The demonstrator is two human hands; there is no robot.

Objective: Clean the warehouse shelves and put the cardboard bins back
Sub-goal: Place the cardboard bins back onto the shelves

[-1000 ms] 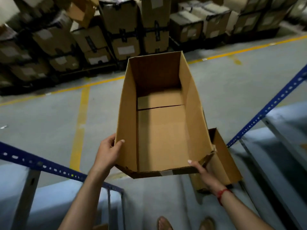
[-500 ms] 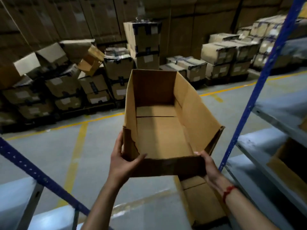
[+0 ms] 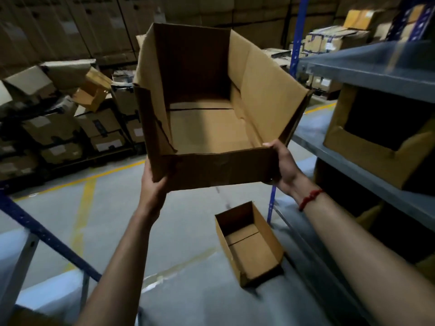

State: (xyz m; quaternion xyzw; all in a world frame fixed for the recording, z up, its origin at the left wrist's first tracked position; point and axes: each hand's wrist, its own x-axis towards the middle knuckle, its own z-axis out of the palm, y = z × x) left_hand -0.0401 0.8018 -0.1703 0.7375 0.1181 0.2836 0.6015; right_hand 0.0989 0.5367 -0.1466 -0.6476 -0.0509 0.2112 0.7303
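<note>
Both hands, left hand (image 3: 154, 184) and right hand (image 3: 282, 165), grip empty cardboard bin (image 3: 211, 130) raised. Returning step; next, swing right onto grey shelf (image 3: 367, 74).

No text legible anywhere. White labels (image 3: 107, 145) on the stacked cartons (image 3: 98, 123) at left: pale patches only, print too blurred to read. Label (image 3: 329, 46) on the far box (image 3: 339, 41) at right: same. Blue markings on the top-shelf box (image 3: 410, 18): smeared, unreadable.
</note>
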